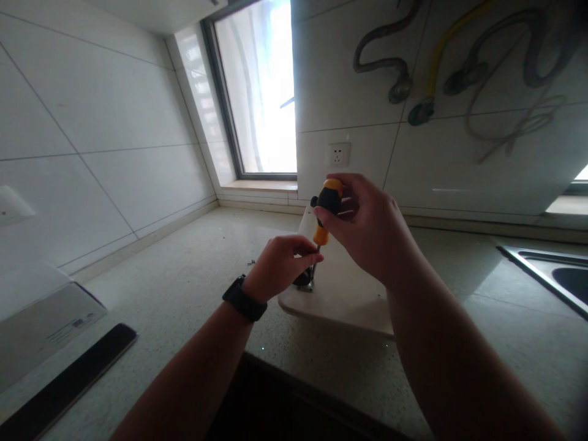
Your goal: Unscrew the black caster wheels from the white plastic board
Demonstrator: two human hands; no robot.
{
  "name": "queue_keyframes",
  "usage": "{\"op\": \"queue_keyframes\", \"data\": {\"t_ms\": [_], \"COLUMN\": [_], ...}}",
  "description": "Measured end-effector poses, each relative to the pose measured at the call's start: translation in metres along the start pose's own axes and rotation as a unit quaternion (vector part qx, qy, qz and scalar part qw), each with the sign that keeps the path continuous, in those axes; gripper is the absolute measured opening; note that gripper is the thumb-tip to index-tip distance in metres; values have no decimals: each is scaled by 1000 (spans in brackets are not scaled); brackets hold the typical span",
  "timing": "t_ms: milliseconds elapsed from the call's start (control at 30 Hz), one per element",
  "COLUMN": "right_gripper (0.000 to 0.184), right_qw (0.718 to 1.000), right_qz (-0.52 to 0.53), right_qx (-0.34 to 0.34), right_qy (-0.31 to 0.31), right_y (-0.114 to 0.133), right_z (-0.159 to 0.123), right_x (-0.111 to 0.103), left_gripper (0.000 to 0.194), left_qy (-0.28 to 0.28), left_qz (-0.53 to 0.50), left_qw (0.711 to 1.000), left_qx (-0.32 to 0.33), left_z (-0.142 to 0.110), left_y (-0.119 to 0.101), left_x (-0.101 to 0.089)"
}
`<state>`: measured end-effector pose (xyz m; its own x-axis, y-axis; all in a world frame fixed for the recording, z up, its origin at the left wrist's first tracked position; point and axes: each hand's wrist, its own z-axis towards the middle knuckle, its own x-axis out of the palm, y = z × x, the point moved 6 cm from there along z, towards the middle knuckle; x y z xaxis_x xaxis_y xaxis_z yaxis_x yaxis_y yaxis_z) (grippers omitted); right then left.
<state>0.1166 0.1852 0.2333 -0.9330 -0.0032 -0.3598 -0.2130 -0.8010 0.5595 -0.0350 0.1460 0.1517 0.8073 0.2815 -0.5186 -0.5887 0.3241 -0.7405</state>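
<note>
My right hand (361,211) is wrapped round the yellow-and-black handle of a screwdriver (328,199), which points down, slightly tilted. Its metal shaft passes between the pinched fingertips of my left hand (285,263), just below the handle. The tip meets a small black-and-metal fitting (304,282) at the near left corner of a pale flat panel (340,303). Whatever screw may sit under the tip is too small to make out. The panel lies on the speckled countertop (193,269), partly covered by my right forearm.
A few tiny dark screws (251,263) lie left of my left hand. At the left are a white box (55,331) and a long dark strip (78,373). A sink (551,269) is at the right. Hoses (381,61) hang on the tiled wall near a socket (339,154).
</note>
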Motion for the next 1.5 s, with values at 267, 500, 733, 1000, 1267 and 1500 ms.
{"op": "queue_keyframes", "data": {"t_ms": [267, 500, 733, 1000, 1267, 1500], "right_gripper": [51, 50, 50, 50, 47, 48], "right_qw": [1000, 1000, 1000, 999, 998, 998], "right_qz": [1, 2, 4, 10, 14, 28], "right_qx": [-3, -10, -19, -30, -34, -27], "right_qy": [9, 1, -5, -22, -44, -55], "right_y": [4, 5, 4, 4, 3, 6], "right_z": [-2, -1, -1, -3, -2, -2], "right_x": [-1, -1, -1, -4, -6, -8], "left_gripper": [11, 11, 10, 10, 11, 11], "left_qy": [-9, -12, -12, -27, -14, -14], "left_qz": [-2, -4, -11, -8, -18, -19], "left_qw": [1000, 1000, 1000, 999, 999, 999], "left_qx": [8, 11, 11, 17, 28, 36], "left_z": [-1, 0, -1, -1, 0, -1], "left_y": [-1, -3, -3, -4, -5, -7], "left_x": [-1, -1, -1, -3, -3, -5]}}
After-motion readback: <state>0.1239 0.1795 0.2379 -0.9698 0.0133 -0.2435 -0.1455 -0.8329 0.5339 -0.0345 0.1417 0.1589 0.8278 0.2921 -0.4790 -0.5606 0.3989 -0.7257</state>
